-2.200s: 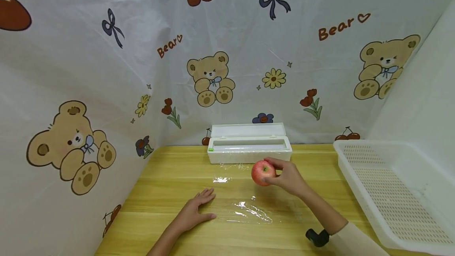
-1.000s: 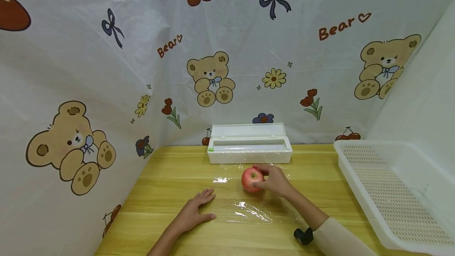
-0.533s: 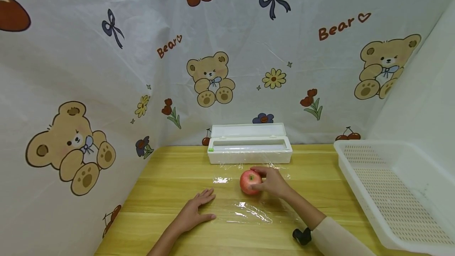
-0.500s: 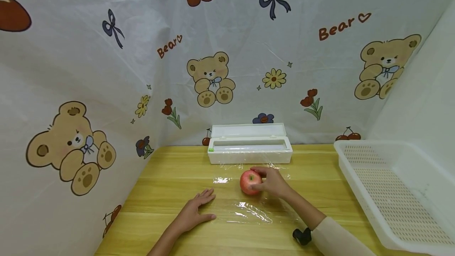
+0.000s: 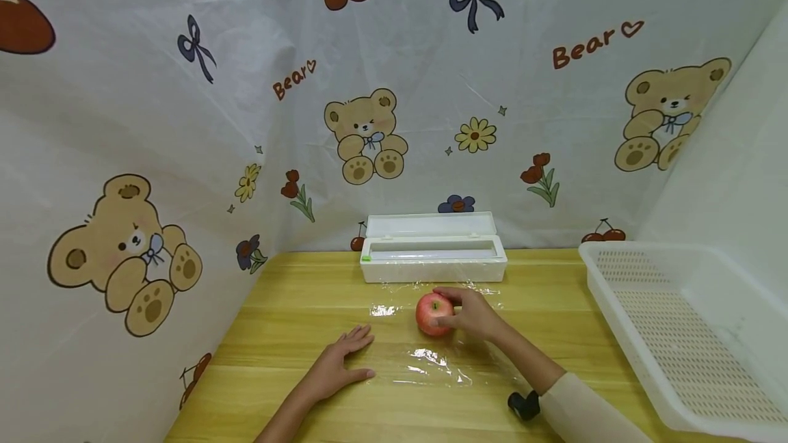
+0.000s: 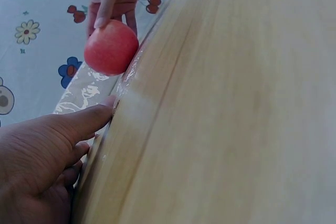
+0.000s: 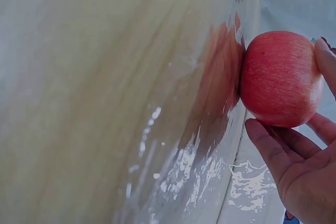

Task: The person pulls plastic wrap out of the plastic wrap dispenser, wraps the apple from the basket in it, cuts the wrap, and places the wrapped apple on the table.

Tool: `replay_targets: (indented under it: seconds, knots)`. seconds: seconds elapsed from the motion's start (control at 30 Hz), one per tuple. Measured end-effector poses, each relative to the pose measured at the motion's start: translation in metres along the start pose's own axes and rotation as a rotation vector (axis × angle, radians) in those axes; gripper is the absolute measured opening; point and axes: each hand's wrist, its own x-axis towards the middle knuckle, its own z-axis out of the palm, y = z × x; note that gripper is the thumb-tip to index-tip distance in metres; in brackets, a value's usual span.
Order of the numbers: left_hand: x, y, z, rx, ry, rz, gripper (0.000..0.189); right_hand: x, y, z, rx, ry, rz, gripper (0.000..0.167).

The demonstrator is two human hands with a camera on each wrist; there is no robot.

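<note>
Head: apple (image 5: 427, 312) is gripped by the right hand (image 5: 470, 314), on clear film (image 5: 431, 364); left hand (image 5: 335, 364) is laid spread at film's left. Left wrist: thumb (image 6: 92, 119) is set at film edge; film should be pinned there. Right wrist: apple is seated; dragging should be avoided.

- Cling film (image 5: 431, 361) on the tabletop (image 5: 295, 296), before the box (image 5: 434, 271).
- Apple (image 5: 429, 313) on the cling film, between the left hand (image 5: 332, 368) and right hand (image 5: 475, 315).
- Box at the tabletop's back, before the backdrop (image 5: 425, 67).
- Basket (image 5: 623, 353) at the right, well apart from the apple.
</note>
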Motion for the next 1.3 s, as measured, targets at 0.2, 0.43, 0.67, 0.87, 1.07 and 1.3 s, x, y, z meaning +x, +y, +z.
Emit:
replay_targets:
  seconds: [0.2,0.43,0.67,0.87,1.07,1.3]
  knots:
    - [0.000,0.000,0.000,-0.013,0.000,0.004,0.075,-0.001,0.000,-0.002,-0.006,-0.022,-0.023,0.068]
    - [0.000,-0.002,0.001,-0.022,0.004,0.004,0.075,-0.005,0.000,-0.005,-0.021,-0.030,-0.052,0.072]
    - [0.000,0.000,0.001,-0.028,0.013,0.019,0.073,-0.017,-0.004,-0.016,0.002,-0.004,-0.057,0.067]
    - [0.000,0.001,0.001,-0.023,0.011,0.003,0.072,-0.039,-0.008,-0.032,-0.046,0.025,-0.040,0.049]
    - [-0.001,0.000,0.000,-0.033,0.027,0.009,0.070,-0.064,-0.009,-0.047,-0.040,0.017,-0.016,0.040]
    - [0.000,-0.002,0.001,-0.077,0.060,0.032,0.067,-0.088,-0.004,-0.062,-0.034,0.000,-0.018,0.038]
